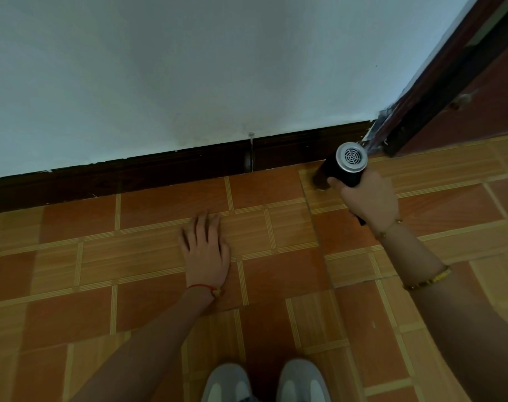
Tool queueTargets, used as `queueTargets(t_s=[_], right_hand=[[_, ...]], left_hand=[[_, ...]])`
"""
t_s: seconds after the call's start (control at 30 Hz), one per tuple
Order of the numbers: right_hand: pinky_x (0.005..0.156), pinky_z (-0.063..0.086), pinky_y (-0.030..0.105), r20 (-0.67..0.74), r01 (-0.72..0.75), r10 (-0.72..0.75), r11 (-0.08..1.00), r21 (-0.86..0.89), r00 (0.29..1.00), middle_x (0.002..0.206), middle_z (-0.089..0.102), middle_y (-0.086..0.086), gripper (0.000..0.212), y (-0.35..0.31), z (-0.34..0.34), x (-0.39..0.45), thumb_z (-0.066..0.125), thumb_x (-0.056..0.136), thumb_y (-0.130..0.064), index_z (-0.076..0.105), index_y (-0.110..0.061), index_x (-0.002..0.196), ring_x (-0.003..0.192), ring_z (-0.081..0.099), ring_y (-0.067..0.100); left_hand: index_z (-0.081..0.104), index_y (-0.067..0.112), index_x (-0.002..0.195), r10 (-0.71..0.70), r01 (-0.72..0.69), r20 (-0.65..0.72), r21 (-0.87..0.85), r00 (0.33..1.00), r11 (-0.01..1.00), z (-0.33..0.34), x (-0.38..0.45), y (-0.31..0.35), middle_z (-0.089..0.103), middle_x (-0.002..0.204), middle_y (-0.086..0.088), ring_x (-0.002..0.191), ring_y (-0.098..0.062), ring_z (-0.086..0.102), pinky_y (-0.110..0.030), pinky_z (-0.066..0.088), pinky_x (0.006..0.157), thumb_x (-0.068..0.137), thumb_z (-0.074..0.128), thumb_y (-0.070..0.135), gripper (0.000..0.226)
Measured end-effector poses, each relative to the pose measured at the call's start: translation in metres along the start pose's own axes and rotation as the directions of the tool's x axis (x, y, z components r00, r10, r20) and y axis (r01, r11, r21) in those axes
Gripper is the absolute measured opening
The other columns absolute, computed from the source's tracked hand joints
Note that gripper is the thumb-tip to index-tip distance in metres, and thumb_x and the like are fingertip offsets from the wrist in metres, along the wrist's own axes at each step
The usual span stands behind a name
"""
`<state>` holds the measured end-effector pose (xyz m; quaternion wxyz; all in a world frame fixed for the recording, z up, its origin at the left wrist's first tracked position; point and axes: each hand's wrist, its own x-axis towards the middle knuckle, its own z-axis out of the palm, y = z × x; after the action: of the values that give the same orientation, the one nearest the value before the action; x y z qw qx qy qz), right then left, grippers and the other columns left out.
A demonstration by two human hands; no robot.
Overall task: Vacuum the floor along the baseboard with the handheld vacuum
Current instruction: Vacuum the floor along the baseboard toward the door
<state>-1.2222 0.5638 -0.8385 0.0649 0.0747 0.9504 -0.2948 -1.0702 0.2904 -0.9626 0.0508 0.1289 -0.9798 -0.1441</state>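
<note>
My right hand (369, 203) grips the black handheld vacuum (344, 165) by its handle. The silver grilled rear end of the vacuum faces up toward me. Its nozzle points down at the tiled floor (148, 268), close to the dark brown baseboard (165, 169) near the right corner. My left hand (206, 250) lies flat on the tiles in the middle, fingers straight and pointing at the wall. The nozzle tip is partly hidden behind the vacuum body.
A white wall (189, 68) rises above the baseboard. A dark wooden door frame (438, 82) stands at the upper right, meeting the baseboard's end. My two grey shoes (264, 384) show at the bottom edge.
</note>
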Motion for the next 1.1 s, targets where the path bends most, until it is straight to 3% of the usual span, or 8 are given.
queueTargets(t_s=[0.17, 0.3, 0.4, 0.53, 0.67, 0.8, 0.97, 1.1], right_hand=[[0.049, 0.052, 0.033, 0.147, -0.048, 0.033, 0.993, 0.104, 0.989, 0.060, 0.063, 0.009, 0.040, 0.001, 0.000, 0.000, 0.067, 0.084, -0.047, 0.061, -0.009, 0.094, 0.049, 0.062, 0.024], [0.058, 0.055, 0.036, 0.026, 0.018, -0.019, 1.000, 0.016, 0.999, 0.068, 0.064, 0.007, 0.050, 0.000, 0.007, -0.006, 0.063, 0.080, -0.059, 0.062, -0.013, 0.097, 0.067, 0.066, 0.030], [0.047, 0.048, 0.028, 0.173, -0.025, 0.000, 0.989, 0.143, 0.985, 0.061, 0.062, 0.006, 0.037, -0.004, 0.007, -0.007, 0.067, 0.086, -0.044, 0.061, -0.008, 0.093, 0.049, 0.061, 0.023], [0.048, 0.039, 0.024, 0.048, 0.034, -0.040, 0.992, 0.119, 0.998, 0.060, 0.057, 0.000, 0.034, -0.003, 0.008, -0.009, 0.067, 0.087, -0.043, 0.060, -0.010, 0.089, 0.056, 0.057, 0.018], [0.043, 0.045, 0.026, 0.181, -0.026, -0.011, 0.979, 0.201, 0.983, 0.058, 0.061, 0.006, 0.034, -0.003, 0.009, -0.011, 0.067, 0.088, -0.041, 0.061, -0.007, 0.090, 0.042, 0.057, 0.018], [0.055, 0.047, 0.029, 0.019, 0.086, -0.088, 0.993, 0.079, 0.996, 0.065, 0.060, 0.001, 0.046, 0.000, 0.021, -0.011, 0.065, 0.083, -0.056, 0.063, -0.011, 0.097, 0.065, 0.064, 0.023], [0.058, 0.053, 0.031, 0.173, 0.152, -0.173, 0.979, 0.133, 0.970, 0.063, 0.059, -0.005, 0.039, -0.017, 0.033, -0.009, 0.066, 0.084, -0.052, 0.061, -0.016, 0.097, 0.057, 0.060, 0.014], [0.062, 0.053, 0.031, 0.082, 0.170, -0.180, 0.979, 0.114, 0.980, 0.071, 0.064, -0.002, 0.040, -0.019, 0.043, -0.005, 0.066, 0.083, -0.054, 0.059, -0.016, 0.093, 0.068, 0.064, 0.016]], left_hand=[[0.043, 0.015, 0.144, -0.013, 0.013, 0.009, -0.015, 1.000, 1.000, 0.000, 0.000, 0.000, 0.039, 0.152, -0.012, 0.142, -0.034, 0.031, -0.061, 0.017, 0.117, 0.095, 0.031, 0.032, 0.054], [0.042, 0.014, 0.145, -0.005, 0.005, 0.011, -0.010, 1.000, 1.000, 0.000, 0.000, 0.001, 0.039, 0.152, -0.013, 0.142, -0.035, 0.031, -0.061, 0.018, 0.116, 0.095, 0.031, 0.032, 0.054], [0.042, 0.015, 0.145, -0.008, 0.008, 0.011, -0.009, 1.000, 1.000, 0.000, 0.000, 0.000, 0.038, 0.152, -0.012, 0.143, -0.034, 0.030, -0.061, 0.017, 0.117, 0.095, 0.031, 0.031, 0.054], [0.044, 0.014, 0.144, -0.006, 0.006, 0.005, -0.011, 1.000, 1.000, 0.000, 0.000, 0.001, 0.039, 0.152, -0.013, 0.142, -0.034, 0.031, -0.061, 0.017, 0.117, 0.095, 0.031, 0.031, 0.054], [0.042, 0.015, 0.145, -0.011, 0.011, 0.012, -0.015, 1.000, 1.000, 0.001, 0.000, 0.001, 0.037, 0.154, -0.012, 0.144, -0.034, 0.028, -0.061, 0.015, 0.118, 0.095, 0.029, 0.033, 0.055], [0.043, 0.015, 0.145, -0.010, 0.010, 0.005, -0.012, 1.000, 1.000, 0.001, 0.001, 0.001, 0.038, 0.153, -0.012, 0.144, -0.034, 0.029, -0.061, 0.015, 0.117, 0.094, 0.030, 0.032, 0.055], [0.051, 0.013, 0.135, -0.074, 0.073, -0.045, -0.036, 0.996, 0.997, 0.002, 0.008, 0.009, 0.047, 0.143, -0.013, 0.136, -0.036, 0.037, -0.063, 0.020, 0.114, 0.090, 0.033, 0.029, 0.051], [0.049, 0.014, 0.135, -0.018, 0.014, -0.043, -0.090, 0.999, 0.996, 0.002, 0.016, 0.031, 0.047, 0.140, -0.012, 0.133, -0.033, 0.037, -0.062, 0.020, 0.115, 0.089, 0.034, 0.028, 0.051]])
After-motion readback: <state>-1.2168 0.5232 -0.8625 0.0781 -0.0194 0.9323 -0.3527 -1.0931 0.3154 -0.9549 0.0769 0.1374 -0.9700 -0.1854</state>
